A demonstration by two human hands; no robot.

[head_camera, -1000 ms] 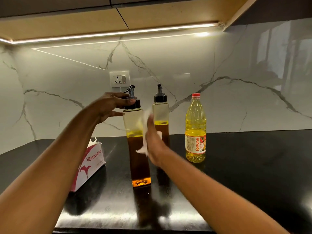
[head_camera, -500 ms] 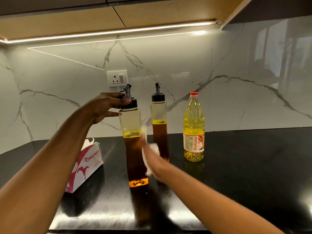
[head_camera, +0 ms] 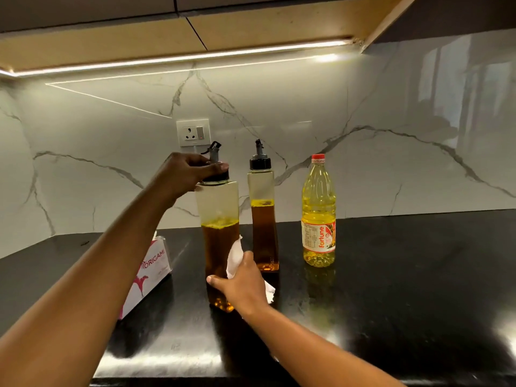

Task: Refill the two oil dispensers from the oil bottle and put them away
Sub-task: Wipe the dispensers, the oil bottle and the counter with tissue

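**Tissue Pressed to Oil Dispenser on Black Worktop**

A person steadies the near oil dispenser [head_camera: 218, 208] on a glossy black worktop [head_camera: 405, 289]. The left grip [head_camera: 190, 174] is curled over the dispenser's black cap [head_camera: 216, 177], just below the spout. The right grip [head_camera: 243, 286] is closed round a white tissue [head_camera: 234, 256] and holds it against the dispenser's lower right side, with the thumb reaching across the front face. The dispenser stands upright, its dark amber oil filling a little over half of it. At its 1 o'clock a second oil dispenser [head_camera: 262, 219] stands capped and upright, filled to about two thirds. The Fortune oil bottle [head_camera: 318, 213], with its red cap on, stands apart at 2 o'clock, near the marble backsplash [head_camera: 391, 169]. An Origami tissue box [head_camera: 148, 275] lies at 9 o'clock, partly behind the left forearm. A wall socket [head_camera: 193, 132] sits at 12 o'clock.
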